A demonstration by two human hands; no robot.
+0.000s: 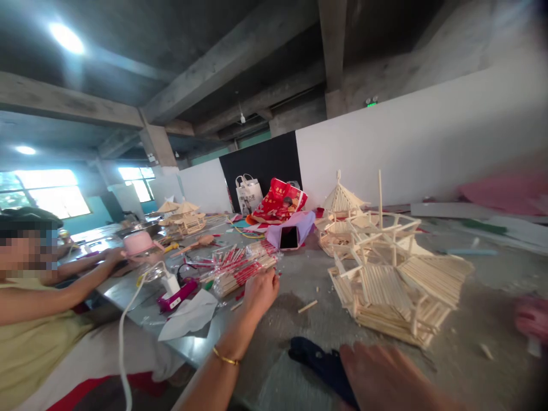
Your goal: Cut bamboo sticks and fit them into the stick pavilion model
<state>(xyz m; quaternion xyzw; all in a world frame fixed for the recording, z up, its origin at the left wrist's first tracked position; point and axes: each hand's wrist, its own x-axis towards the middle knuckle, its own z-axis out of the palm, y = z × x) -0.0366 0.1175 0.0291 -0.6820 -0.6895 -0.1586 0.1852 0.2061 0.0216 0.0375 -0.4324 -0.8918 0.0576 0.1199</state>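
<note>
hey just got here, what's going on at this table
A person's left hand is at the packs of red and pale sticks; whether it grips one is unclear. The right hand, blurred, is against a dark blue object. Ahead stands a stick-built model with an open-framed top, near another model with a peaked roof. A loose stick lies on the tabletop. At left, a co-worker sits with arms stretched forward.
</note>
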